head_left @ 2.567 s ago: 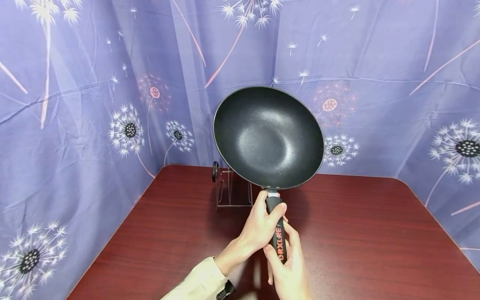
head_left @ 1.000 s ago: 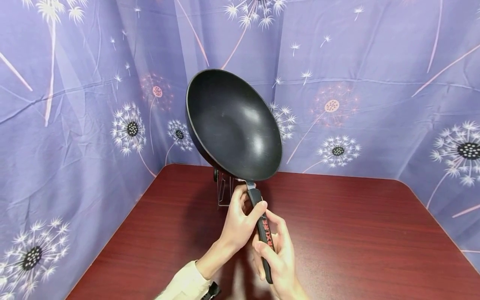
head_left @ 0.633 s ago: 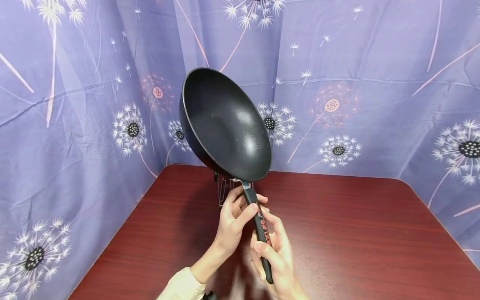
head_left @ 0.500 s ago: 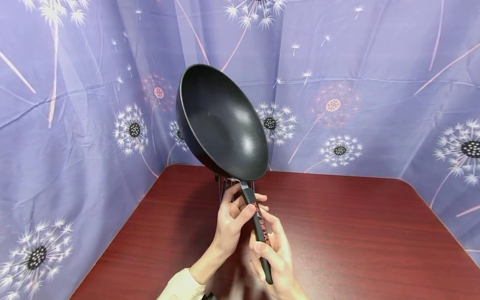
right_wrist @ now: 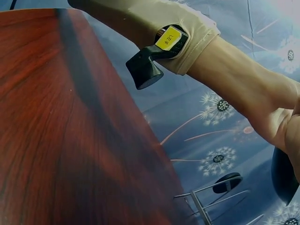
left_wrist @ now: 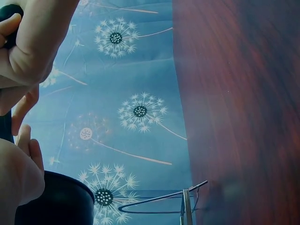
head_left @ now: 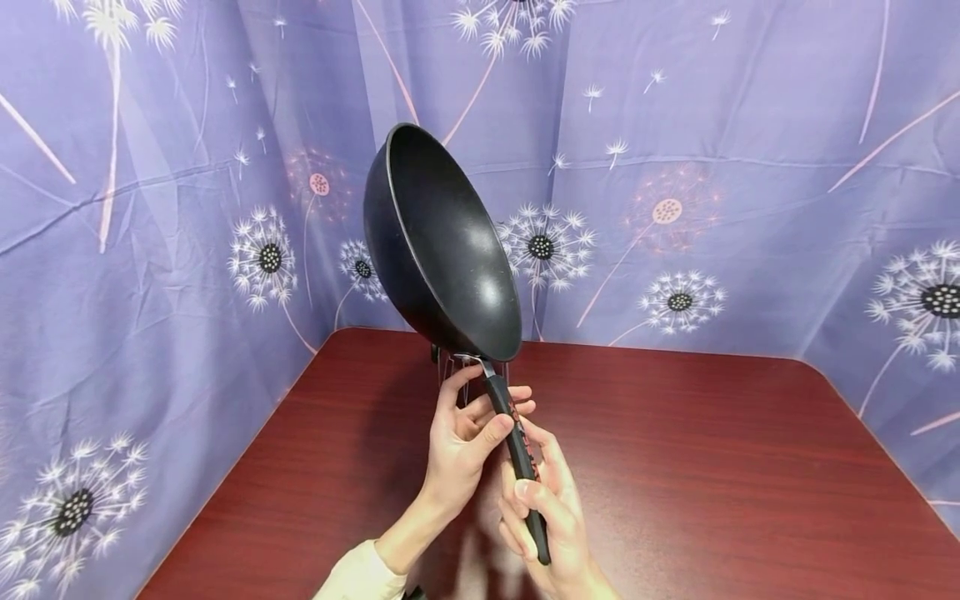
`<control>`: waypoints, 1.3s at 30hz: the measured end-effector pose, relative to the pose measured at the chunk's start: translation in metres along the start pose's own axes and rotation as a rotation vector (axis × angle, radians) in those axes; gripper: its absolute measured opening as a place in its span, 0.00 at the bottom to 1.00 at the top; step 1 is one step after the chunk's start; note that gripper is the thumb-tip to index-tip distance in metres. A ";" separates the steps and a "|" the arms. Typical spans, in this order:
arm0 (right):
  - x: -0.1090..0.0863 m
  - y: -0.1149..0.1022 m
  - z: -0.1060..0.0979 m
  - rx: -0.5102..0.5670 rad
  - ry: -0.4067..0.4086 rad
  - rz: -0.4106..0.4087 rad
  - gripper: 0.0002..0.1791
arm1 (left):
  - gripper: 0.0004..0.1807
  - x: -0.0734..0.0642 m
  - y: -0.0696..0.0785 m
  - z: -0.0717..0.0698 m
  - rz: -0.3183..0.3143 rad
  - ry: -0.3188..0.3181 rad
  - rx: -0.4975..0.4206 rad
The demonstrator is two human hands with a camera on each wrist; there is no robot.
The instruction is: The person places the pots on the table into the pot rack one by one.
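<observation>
A black deep wok (head_left: 450, 242) is held up over the table, tilted steeply, its inside turned to the right and its dark outer left side showing. My left hand (head_left: 457, 450) holds the upper part of the black handle (head_left: 517, 450), thumb in front and fingers behind. Lower down, my right hand (head_left: 551, 508) grips the handle near its end, with the thumb across the front. Red lettering runs along the handle's right side. In the left wrist view, part of the wok (left_wrist: 58, 201) shows below the hands.
Behind the wok a wire rack (right_wrist: 201, 206) with a black round piece (right_wrist: 227, 183) stands on the reddish-brown table (head_left: 675, 467); the wok mostly hides it in the head view. A purple dandelion-print curtain (head_left: 637, 100) surrounds the table's back and sides.
The wok and both hands have shifted left. The wok has turned from facing me to facing right, showing more of its outer left side. Both hands keep hold of the handle.
</observation>
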State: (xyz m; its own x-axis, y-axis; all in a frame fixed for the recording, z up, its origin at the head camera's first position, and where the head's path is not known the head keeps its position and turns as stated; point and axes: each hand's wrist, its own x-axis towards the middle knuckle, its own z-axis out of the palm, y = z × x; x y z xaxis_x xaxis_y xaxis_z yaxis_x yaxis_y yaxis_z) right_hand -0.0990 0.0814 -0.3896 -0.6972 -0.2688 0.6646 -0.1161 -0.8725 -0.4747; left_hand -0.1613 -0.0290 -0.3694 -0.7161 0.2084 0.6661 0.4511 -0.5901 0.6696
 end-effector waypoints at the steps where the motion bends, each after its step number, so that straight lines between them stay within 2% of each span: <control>1: 0.000 0.000 0.000 0.009 -0.004 0.002 0.35 | 0.32 0.000 0.000 0.000 0.003 0.006 0.008; 8: 0.002 0.002 -0.001 0.077 -0.015 0.026 0.34 | 0.31 -0.001 0.002 -0.001 0.024 0.033 0.049; 13: 0.004 0.003 -0.004 0.106 -0.018 0.042 0.32 | 0.31 0.000 0.004 -0.001 0.015 0.068 0.059; 18: 0.006 0.004 -0.005 0.128 -0.018 0.052 0.31 | 0.30 0.000 0.006 -0.001 -0.025 0.115 0.061; 31: -0.002 0.006 -0.008 0.207 0.013 0.092 0.29 | 0.29 -0.002 0.005 0.003 -0.138 0.163 0.096; 39: -0.006 0.007 -0.012 0.278 -0.022 0.079 0.28 | 0.31 -0.001 0.002 0.006 -0.203 0.187 0.090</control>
State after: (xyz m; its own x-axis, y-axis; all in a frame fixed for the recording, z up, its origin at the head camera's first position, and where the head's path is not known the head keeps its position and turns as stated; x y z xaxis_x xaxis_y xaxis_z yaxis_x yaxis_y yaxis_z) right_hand -0.1038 0.0816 -0.4040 -0.6808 -0.3467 0.6452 0.1388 -0.9260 -0.3511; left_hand -0.1562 -0.0263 -0.3670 -0.8787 0.1626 0.4489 0.3280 -0.4777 0.8150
